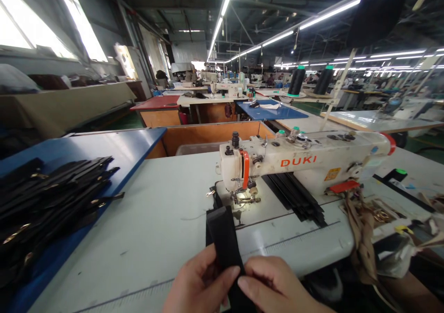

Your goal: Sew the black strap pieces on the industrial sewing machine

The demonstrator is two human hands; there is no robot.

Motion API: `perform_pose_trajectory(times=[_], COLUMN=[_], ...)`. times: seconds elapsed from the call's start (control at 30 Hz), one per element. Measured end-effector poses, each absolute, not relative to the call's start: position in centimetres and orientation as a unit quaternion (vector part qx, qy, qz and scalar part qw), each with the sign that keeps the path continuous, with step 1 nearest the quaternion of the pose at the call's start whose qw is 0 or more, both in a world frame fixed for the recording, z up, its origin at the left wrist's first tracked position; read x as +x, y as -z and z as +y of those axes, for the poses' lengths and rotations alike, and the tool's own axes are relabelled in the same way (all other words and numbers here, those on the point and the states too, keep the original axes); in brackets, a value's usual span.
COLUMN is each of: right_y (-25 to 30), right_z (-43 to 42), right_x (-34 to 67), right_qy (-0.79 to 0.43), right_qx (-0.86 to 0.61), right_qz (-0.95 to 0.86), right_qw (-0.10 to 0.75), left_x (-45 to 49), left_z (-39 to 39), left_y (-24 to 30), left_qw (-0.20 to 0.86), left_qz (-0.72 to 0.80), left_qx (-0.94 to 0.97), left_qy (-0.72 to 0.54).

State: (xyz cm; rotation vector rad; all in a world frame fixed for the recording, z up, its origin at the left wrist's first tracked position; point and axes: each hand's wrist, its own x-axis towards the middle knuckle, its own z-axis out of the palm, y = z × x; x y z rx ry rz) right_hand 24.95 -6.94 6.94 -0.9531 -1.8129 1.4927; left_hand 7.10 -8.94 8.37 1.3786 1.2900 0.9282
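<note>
A folded black fabric strip (pixel 227 239) runs from the near table edge up toward the needle area of a white sewing machine (pixel 270 158). On its left side my left hand (pixel 203 278) pinches it between thumb and fingers. My right hand (pixel 274 283) grips the right edge lower down, its thumb close to the other thumb. Beside the presser foot (pixel 245 198), at the strip's far end, a small metal zipper pull (pixel 210 193) shows. Several more black strips (pixel 294 197) lie under the machine's arm.
A pile of black pieces with metal zippers (pixel 58 197) covers the blue board (pixel 138 141) at left. Tan straps and cloth (pixel 362 229) hang at the right edge. Black thread cones (pixel 296 81) stand behind the machine. A printed ruler (pixel 305 234) follows the front edge.
</note>
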Motion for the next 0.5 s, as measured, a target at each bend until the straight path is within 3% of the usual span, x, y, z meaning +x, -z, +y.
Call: perform_pose_trajectory(times=[0.07,0.13,0.23,0.37,0.5], right_y=[-5.1,-3.7,-2.5,-1.9,-2.1], right_z=[-6.5,-5.9,-4.8,-3.6,-2.7], right_x=[23.8,23.1,22.6,22.1,21.3], right_qy=[-0.618,-0.659,-0.685,-0.684,-0.664], right_qx=[-0.387,-0.408,-0.417,-0.416,-0.414], right_qz=[-0.632,-0.584,-0.553,-0.555,-0.578], right_qw=[0.263,0.240,0.226,0.225,0.229], left_x=[6.4,5.3,3.6,2.8,3.0], left_z=[-7.7,-6.4,-5.3,-4.7,-3.5], left_y=[-7.3,-6.3,-5.3,-4.4,-3.5], left_qw=[0.539,0.493,0.300,0.022,-0.071], left_qz=[0.547,0.568,0.602,0.518,0.432], left_qx=[0.515,0.521,0.608,0.793,0.870], left_qy=[-0.381,-0.403,-0.422,-0.319,-0.229])
